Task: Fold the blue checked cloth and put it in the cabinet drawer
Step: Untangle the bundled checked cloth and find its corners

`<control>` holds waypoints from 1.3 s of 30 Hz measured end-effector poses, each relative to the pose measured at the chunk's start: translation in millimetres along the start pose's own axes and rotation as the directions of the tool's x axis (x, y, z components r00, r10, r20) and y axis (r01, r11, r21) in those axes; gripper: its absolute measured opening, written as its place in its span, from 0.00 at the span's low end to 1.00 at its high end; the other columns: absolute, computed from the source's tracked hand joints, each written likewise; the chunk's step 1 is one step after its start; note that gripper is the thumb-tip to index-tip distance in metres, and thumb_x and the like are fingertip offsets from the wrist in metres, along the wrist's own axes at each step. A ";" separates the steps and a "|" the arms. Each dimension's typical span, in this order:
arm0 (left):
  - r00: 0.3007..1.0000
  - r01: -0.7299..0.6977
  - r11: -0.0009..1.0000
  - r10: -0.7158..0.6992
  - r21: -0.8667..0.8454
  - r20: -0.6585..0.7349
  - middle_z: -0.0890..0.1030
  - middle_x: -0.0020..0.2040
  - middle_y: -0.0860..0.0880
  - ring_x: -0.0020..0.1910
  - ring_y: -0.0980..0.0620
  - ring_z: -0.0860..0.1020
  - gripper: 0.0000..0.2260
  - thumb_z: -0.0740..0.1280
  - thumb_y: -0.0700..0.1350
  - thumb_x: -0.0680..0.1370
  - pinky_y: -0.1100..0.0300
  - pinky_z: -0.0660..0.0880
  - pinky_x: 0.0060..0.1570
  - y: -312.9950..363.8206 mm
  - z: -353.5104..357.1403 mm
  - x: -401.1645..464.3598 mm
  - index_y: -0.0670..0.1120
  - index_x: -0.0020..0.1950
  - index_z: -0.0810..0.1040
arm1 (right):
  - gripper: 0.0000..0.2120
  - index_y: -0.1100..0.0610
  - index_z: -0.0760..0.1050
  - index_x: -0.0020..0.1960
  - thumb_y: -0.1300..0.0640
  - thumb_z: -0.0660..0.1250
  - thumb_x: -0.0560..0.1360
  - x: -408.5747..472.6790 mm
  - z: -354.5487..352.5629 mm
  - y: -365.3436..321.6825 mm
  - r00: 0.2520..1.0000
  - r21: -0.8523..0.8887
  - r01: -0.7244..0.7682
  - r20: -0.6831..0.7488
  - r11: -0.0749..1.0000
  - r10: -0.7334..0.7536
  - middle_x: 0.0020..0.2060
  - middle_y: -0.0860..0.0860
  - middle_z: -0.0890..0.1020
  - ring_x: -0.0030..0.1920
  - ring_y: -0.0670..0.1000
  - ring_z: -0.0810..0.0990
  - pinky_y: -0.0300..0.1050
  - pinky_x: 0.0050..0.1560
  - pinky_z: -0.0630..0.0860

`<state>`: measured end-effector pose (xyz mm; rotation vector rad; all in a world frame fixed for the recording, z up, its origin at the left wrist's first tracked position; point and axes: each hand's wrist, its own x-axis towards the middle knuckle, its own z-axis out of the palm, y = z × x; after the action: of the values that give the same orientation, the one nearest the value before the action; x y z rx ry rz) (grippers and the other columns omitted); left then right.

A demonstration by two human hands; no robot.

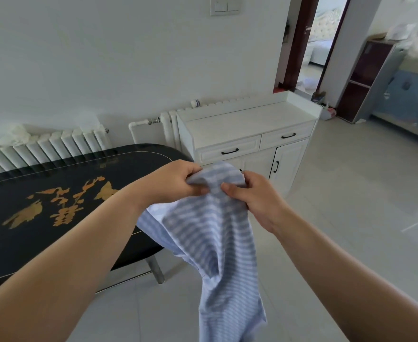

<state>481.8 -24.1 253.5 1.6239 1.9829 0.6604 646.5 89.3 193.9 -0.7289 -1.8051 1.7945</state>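
No writing, label, brand or number can be read anywhere in the view. The only sign-like mark is the gold painted ornament (62, 201) on the black lacquered bench (18, 243) at the left; its middle strokes resemble written characters between leaf-like shapes, but they are too blurred to make out. The small pale patch (370, 48) on the dark shelf unit (365, 77) at the far right is likewise illegible.

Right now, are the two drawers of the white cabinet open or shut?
Shut. Both drawer fronts, the left drawer and the right drawer, sit flush with the white cabinet; no gap shows.
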 end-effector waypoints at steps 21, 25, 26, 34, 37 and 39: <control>0.908 -0.147 0.967 0.049 -0.209 -0.416 0.80 0.38 0.52 0.34 0.60 0.75 0.03 0.69 0.41 0.76 0.72 0.71 0.38 5.7 18.0 -19.2 0.48 0.48 0.81 | 0.25 0.69 0.78 0.45 0.45 0.64 0.76 8.0 4.0 -8.9 0.993 0.097 -0.050 -0.101 0.994 0.060 0.39 0.58 0.78 0.40 0.53 0.76 0.46 0.43 0.70; 0.906 -0.119 0.953 -0.011 -0.279 -0.424 0.75 0.30 0.52 0.27 0.60 0.68 0.06 0.72 0.43 0.74 0.71 0.67 0.32 5.8 29.0 -23.0 0.54 0.41 0.80 | 0.25 0.70 0.76 0.45 0.45 0.64 0.76 11.1 15.5 -21.0 0.989 0.036 -0.037 -0.143 0.999 0.042 0.37 0.59 0.75 0.38 0.53 0.73 0.43 0.40 0.69; 0.910 -0.121 0.950 -0.010 -0.288 -0.415 0.75 0.30 0.52 0.27 0.60 0.68 0.06 0.73 0.44 0.73 0.70 0.67 0.33 6.5 31.6 -23.6 0.55 0.40 0.81 | 0.22 0.68 0.78 0.45 0.47 0.62 0.78 10.7 20.6 -22.7 0.991 0.046 -0.047 -0.119 0.998 0.052 0.39 0.61 0.79 0.39 0.55 0.76 0.45 0.41 0.71; 0.842 -0.236 0.947 0.089 -0.216 -0.532 0.76 0.48 0.54 0.37 0.64 0.76 0.07 0.70 0.39 0.75 0.72 0.72 0.41 2.8 29.8 -34.3 0.52 0.45 0.81 | 0.22 0.61 0.83 0.51 0.51 0.52 0.82 -0.7 39.5 -25.4 0.969 0.300 -0.134 0.240 0.945 0.061 0.50 0.61 0.84 0.53 0.57 0.83 0.52 0.60 0.77; 0.831 -0.224 0.950 0.070 -0.217 -0.552 0.76 0.53 0.55 0.36 0.63 0.76 0.09 0.69 0.39 0.75 0.64 0.75 0.40 -2.0 27.3 -37.2 0.55 0.44 0.79 | 0.26 0.65 0.78 0.59 0.47 0.51 0.81 -2.1 41.3 -23.7 0.954 0.333 -0.121 0.300 0.935 0.017 0.55 0.63 0.82 0.58 0.60 0.80 0.55 0.63 0.74; 0.857 -0.217 0.930 0.037 -0.297 -0.514 0.79 0.51 0.52 0.42 0.51 0.79 0.08 0.69 0.38 0.76 0.50 0.78 0.47 -6.1 23.9 -38.4 0.51 0.44 0.80 | 0.23 0.64 0.79 0.58 0.47 0.55 0.79 -3.8 42.3 -24.2 0.937 0.327 -0.101 0.350 0.939 -0.021 0.54 0.62 0.82 0.57 0.59 0.80 0.53 0.60 0.76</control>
<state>499.3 -61.6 234.0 1.4714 1.9431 1.5278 620.0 55.7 217.5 -0.3263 -1.6201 2.3041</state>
